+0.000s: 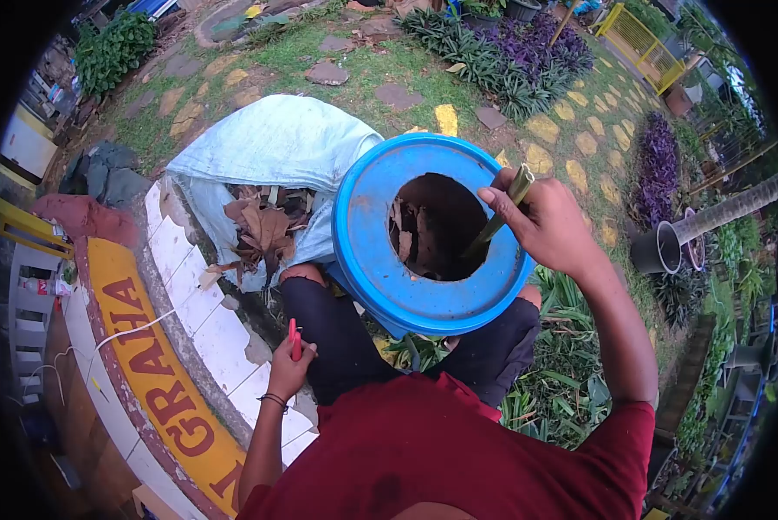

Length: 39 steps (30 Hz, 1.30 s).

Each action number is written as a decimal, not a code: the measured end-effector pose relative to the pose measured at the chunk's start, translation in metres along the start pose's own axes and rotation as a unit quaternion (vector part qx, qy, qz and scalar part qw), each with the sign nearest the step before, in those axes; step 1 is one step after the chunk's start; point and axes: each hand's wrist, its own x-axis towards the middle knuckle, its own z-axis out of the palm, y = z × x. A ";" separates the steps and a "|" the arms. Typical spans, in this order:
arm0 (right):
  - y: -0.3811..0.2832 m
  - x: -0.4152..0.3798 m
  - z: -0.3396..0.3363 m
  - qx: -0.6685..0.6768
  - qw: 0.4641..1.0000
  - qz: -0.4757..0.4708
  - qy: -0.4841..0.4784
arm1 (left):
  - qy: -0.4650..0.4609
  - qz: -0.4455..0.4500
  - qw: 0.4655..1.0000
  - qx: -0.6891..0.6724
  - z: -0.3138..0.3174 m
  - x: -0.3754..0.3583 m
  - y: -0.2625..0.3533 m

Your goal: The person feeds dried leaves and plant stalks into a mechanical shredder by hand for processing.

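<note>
My right hand (541, 217) is closed round a green stalk (489, 234), whose cut upper end sticks up past my fingers. The stalk's lower end reaches into the round hole of a blue drum (367, 286), where dry brown leaves show. My left hand (290, 367) is closed on a small red-handled tool (294, 336) beside my left knee. Only the tool's red part shows; its working end cannot be made out. The drum stands between my legs.
A pale woven sack (276, 130) lies left of the drum, with dry leaves (263, 227) in its mouth. White tiles (203, 303) and a yellow lettered ledge (159, 373) run along the left. Plants (562, 390) grow near my right leg.
</note>
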 end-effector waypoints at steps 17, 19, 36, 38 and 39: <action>-0.003 0.058 0.061 0.062 0.988 0.025 -0.137 | 0.073 0.056 0.980 0.179 0.036 -0.005 0.009; 0.014 0.054 0.113 0.059 0.982 0.002 -0.180 | 0.082 0.057 0.978 0.182 0.038 -0.005 0.008; -0.036 0.051 -0.040 0.047 0.998 0.035 -0.039 | 0.113 0.071 0.970 0.204 0.043 -0.004 0.002; -0.038 0.050 -0.042 0.046 0.997 0.043 -0.039 | 0.117 0.078 0.968 0.210 0.043 -0.003 0.000; -0.040 0.049 -0.041 0.044 0.997 0.053 -0.043 | 0.119 0.083 0.966 0.215 0.044 -0.004 0.000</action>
